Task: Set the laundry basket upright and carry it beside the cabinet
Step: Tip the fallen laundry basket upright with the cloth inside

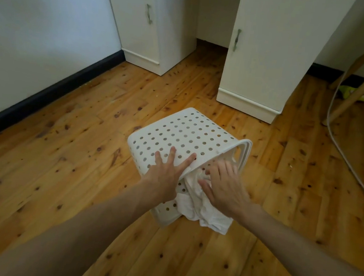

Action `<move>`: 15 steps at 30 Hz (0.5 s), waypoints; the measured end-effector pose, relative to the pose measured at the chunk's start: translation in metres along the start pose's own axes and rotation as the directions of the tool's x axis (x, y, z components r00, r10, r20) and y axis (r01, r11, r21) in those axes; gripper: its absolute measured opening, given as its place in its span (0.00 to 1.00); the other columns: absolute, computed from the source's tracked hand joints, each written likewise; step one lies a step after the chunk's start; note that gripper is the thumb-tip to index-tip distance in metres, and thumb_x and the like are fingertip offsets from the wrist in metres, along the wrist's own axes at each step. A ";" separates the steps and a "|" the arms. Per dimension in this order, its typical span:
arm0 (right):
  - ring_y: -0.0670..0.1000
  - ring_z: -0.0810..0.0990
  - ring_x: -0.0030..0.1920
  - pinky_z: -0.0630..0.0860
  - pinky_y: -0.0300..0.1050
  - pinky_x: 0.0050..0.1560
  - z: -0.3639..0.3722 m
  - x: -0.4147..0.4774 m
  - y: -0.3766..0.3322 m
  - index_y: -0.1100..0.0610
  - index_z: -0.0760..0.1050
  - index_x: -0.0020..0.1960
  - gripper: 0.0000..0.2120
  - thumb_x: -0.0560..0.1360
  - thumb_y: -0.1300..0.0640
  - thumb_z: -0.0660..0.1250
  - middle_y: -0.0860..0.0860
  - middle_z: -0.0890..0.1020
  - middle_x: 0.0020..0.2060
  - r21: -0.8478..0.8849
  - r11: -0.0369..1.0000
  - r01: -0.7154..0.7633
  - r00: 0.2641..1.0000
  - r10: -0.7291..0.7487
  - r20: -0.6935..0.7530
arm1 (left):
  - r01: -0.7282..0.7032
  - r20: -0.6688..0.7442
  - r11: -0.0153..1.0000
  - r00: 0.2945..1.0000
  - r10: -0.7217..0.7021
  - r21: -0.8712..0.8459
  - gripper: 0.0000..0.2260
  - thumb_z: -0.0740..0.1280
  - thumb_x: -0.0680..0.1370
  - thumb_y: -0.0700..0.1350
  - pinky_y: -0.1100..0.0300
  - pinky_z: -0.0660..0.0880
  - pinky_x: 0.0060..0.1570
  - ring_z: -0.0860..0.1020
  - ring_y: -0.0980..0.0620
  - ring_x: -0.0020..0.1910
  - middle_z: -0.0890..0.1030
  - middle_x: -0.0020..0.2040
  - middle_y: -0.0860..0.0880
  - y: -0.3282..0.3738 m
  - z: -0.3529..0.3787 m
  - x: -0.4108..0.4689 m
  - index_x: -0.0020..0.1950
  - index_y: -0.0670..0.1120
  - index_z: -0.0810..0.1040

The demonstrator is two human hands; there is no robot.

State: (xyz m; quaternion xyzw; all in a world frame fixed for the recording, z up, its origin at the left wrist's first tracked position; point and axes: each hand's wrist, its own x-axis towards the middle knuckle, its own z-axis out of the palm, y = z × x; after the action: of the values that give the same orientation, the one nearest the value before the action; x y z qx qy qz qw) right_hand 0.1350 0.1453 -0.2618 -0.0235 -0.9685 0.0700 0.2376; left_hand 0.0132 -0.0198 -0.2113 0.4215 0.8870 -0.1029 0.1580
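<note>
A white perforated laundry basket (185,136) lies on its side on the wooden floor, its open mouth facing me and to the right. White cloth (195,203) spills out of the mouth onto the floor. My left hand (166,176) lies flat on the basket's upper wall near the rim, fingers spread. My right hand (223,185) rests on the cloth at the mouth, fingers reaching inside; whether it grips the cloth cannot be told. Two white cabinets stand behind, one at the right (269,64) and one at the left (151,25).
A gap of floor runs between the two cabinets. A white wall with a dark skirting board (48,95) lines the left side. At the right are slanted wooden legs (356,93), a pale cord (338,147) and a yellow-green item (348,91).
</note>
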 end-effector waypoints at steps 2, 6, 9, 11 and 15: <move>0.60 0.75 0.52 0.73 0.56 0.49 0.010 -0.025 0.004 0.59 0.73 0.60 0.26 0.82 0.36 0.55 0.57 0.75 0.53 -0.030 0.999 -0.039 0.977 0.045 0.207 | 0.014 -0.007 1.000 1.000 -0.014 -0.027 0.50 0.69 0.77 0.43 0.40 0.76 0.62 0.48 0.24 0.77 0.38 0.82 0.39 0.002 0.001 0.001 0.78 0.64 0.30; 0.66 0.42 0.80 0.66 0.70 0.69 0.033 -0.039 0.015 0.45 0.40 0.83 0.54 0.69 0.23 0.62 0.58 0.41 0.82 -0.174 0.970 -0.169 0.699 0.242 0.673 | 0.031 -0.017 0.997 0.999 -0.032 -0.075 0.49 0.66 0.77 0.38 0.40 0.76 0.62 0.46 0.24 0.77 0.38 0.83 0.41 0.004 0.002 0.003 0.78 0.65 0.32; 0.67 0.32 0.79 0.67 0.72 0.69 0.050 -0.038 0.018 0.40 0.34 0.81 0.60 0.68 0.33 0.75 0.56 0.27 0.79 -0.155 0.973 -0.173 0.586 0.228 0.777 | 0.035 -0.023 0.995 0.999 -0.037 -0.096 0.49 0.66 0.78 0.37 0.40 0.75 0.62 0.45 0.25 0.78 0.38 0.83 0.41 0.003 0.003 0.003 0.78 0.65 0.32; 0.68 0.33 0.79 0.69 0.70 0.69 0.061 -0.037 0.018 0.39 0.38 0.82 0.58 0.69 0.40 0.78 0.56 0.27 0.79 -0.146 0.973 -0.178 0.548 0.222 0.806 | 0.033 -0.034 0.994 0.999 -0.037 -0.106 0.48 0.66 0.78 0.37 0.41 0.75 0.61 0.45 0.25 0.78 0.38 0.83 0.41 0.003 0.003 0.003 0.78 0.65 0.32; 0.69 0.40 0.80 0.62 0.67 0.74 0.081 -0.041 0.016 0.39 0.47 0.82 0.48 0.74 0.49 0.76 0.59 0.36 0.81 -0.164 0.977 -0.135 0.514 0.211 0.831 | 0.020 -0.051 0.993 0.998 -0.026 -0.113 0.48 0.65 0.78 0.37 0.43 0.77 0.58 0.45 0.24 0.78 0.39 0.83 0.41 0.004 0.005 0.003 0.78 0.66 0.32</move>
State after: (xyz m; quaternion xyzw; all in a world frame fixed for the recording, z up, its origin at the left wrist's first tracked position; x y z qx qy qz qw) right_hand 0.1335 0.1480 -0.3538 -0.0923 -0.9570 0.0578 -0.2688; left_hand 0.0151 -0.0169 -0.2175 0.4042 0.9001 -0.0436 0.1567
